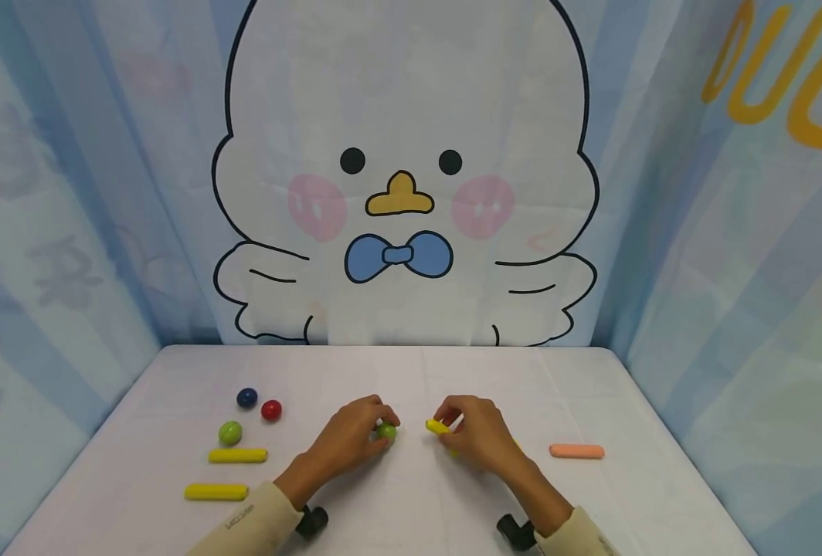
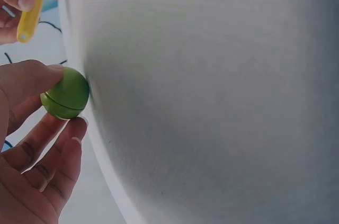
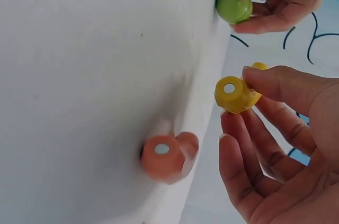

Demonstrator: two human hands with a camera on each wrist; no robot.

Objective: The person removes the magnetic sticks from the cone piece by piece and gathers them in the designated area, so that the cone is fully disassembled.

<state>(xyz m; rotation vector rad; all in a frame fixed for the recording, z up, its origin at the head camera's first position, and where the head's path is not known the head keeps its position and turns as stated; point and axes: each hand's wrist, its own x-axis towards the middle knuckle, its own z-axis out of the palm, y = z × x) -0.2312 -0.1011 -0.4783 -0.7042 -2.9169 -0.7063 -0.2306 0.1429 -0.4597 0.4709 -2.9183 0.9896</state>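
Observation:
In the head view my left hand (image 1: 348,436) pinches a green ball (image 1: 386,432) between thumb and fingers, close to the tabletop; a seam line circles the ball (image 2: 66,94) in the left wrist view. To its right, my right hand (image 1: 477,432) pinches a yellow stick (image 1: 436,426). A pale round spot marks the end of this stick (image 3: 229,88) in the right wrist view, and it looks slightly bent. The fingers hide part of the stick. An orange stick (image 1: 576,451) lies to the right of my right hand.
On the left of the white table (image 1: 411,371) lie a dark blue ball (image 1: 247,398), a red ball (image 1: 271,410), another green ball (image 1: 230,432) and two yellow sticks (image 1: 238,455). A patterned curtain (image 1: 411,309) stands behind the table. Both wrists carry black camera mounts (image 1: 311,523).

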